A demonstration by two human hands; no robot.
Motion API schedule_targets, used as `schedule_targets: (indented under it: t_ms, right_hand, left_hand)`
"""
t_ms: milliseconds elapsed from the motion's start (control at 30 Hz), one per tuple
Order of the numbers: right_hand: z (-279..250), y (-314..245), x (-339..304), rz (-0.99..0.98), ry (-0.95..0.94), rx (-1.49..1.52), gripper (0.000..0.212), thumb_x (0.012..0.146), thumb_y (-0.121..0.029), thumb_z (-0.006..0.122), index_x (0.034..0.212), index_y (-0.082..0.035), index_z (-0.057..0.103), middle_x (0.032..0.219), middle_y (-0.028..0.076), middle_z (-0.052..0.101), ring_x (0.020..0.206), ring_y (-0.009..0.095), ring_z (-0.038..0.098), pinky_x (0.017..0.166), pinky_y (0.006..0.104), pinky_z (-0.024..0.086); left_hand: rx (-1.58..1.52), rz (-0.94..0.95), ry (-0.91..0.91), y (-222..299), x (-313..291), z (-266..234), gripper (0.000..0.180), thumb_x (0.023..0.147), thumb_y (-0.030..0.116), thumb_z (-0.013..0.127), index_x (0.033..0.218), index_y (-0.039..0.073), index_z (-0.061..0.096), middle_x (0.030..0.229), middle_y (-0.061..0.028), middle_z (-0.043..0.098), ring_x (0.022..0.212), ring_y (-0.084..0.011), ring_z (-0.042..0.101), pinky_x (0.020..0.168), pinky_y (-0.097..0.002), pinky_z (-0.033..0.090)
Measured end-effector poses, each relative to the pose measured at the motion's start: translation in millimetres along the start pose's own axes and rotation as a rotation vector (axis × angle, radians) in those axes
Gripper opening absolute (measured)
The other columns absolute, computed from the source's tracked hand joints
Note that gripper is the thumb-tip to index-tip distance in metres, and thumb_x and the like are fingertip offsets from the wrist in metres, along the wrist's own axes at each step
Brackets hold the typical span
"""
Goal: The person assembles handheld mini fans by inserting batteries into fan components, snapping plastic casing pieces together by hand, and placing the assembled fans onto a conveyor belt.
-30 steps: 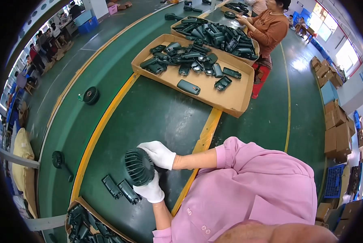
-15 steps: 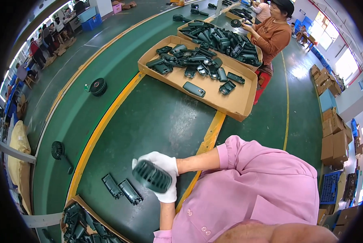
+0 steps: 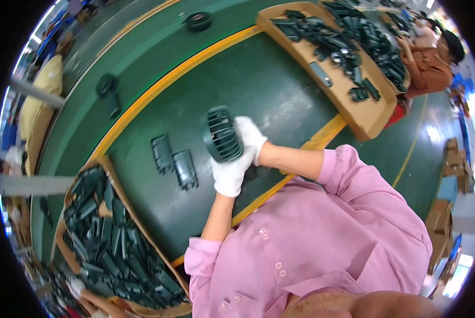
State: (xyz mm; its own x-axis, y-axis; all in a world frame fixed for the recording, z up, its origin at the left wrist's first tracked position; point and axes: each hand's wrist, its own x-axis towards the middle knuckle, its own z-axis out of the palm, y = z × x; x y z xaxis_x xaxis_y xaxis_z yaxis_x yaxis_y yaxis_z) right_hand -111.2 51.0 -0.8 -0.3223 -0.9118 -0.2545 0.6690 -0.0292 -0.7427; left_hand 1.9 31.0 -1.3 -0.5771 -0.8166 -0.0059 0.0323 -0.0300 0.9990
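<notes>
A dark green handheld fan [image 3: 224,139] is held up above the green bench, its round slatted grille facing left and up. My left hand [image 3: 229,174], in a white glove, is closed around its lower edge. My right hand [image 3: 251,135], gloved too, is closed against its far right side. The gloves and the fan head hide the fingertips and most of the handle. To the left of the fan lie two dark green handle casings, one casing [image 3: 162,152] farther off and the other casing [image 3: 185,169] nearer my left hand.
A cardboard box [image 3: 137,233] full of dark green casings stands at lower left, with another person's hand [image 3: 77,287] beside it. At upper right is a cardboard tray [image 3: 372,124] of casings near a person in brown [image 3: 428,66]. Fans [image 3: 108,90] lie on the green strip beyond the yellow line.
My view has swung toward the left-hand box, now showing more of it. The fan has tilted so its grille slats stand more upright. Both hands still hold it.
</notes>
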Motion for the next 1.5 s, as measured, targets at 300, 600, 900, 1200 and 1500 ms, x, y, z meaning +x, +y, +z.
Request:
schedule_targets:
  t_ms: [300,600,900,1200,1500]
  right_hand:
    - [15.1,-60.0,-31.6,-0.137,0.008,-0.663,0.024,0.094,-0.022,0.049,0.097,-0.002,0.062,0.078,0.006,0.063,0.063,0.01,0.059,0.056,0.0235,0.046]
    - [-10.5,-23.5,-50.9,0.463,-0.68,0.158,0.048,0.095,-0.046,0.052,0.106,0.0,0.058,0.084,0.014,0.062,0.066,0.02,0.063,0.052,0.0258,0.052]
    - [12.9,-32.8,-54.2,0.19,-0.177,-0.616,0.026,0.084,-0.02,0.063,0.099,0.001,0.057,0.077,0.008,0.064,0.058,0.013,0.062,0.051,0.0245,0.052]
    - [11.5,-24.0,-48.0,0.236,-0.25,-0.685,0.025,0.084,-0.02,0.063,0.095,0.002,0.059,0.079,0.008,0.065,0.06,0.014,0.063,0.053,0.0249,0.053]
    - [12.9,-30.1,-41.1,0.267,-0.229,-0.594,0.026,0.085,-0.019,0.063,0.101,0.001,0.057,0.084,0.01,0.065,0.063,0.015,0.064,0.053,0.0256,0.054]
  left_hand:
    - [-0.91,-0.095,-0.207,-4.1,10.6,-34.2,0.049,0.076,0.033,0.08,0.11,0.004,0.06,0.11,-0.0058,0.061,0.111,-0.0212,0.054,0.1,-0.0389,0.041]
    - [-1.028,-0.038,-0.34,-0.2,15.4,-34.1,0.054,0.08,0.042,0.074,0.112,0.002,0.058,0.11,-0.0113,0.06,0.117,-0.0249,0.051,0.104,-0.043,0.04]
    - [-0.678,-0.114,-0.166,10.6,10.0,-27.9,0.056,0.087,0.027,0.065,0.131,0.002,0.04,0.113,-0.0209,0.06,0.094,-0.0266,0.064,0.083,-0.0361,0.053]
    - [-0.397,-0.047,-0.02,13.3,2.4,-25.2,0.04,0.085,0.012,0.058,0.122,-0.001,0.046,0.106,-0.0167,0.065,0.081,-0.015,0.062,0.07,-0.0256,0.051]
    - [-0.437,-0.093,-0.039,18.6,8.8,-24.3,0.044,0.088,0.011,0.055,0.128,-0.001,0.041,0.11,-0.0172,0.063,0.083,-0.0164,0.062,0.073,-0.0273,0.051]
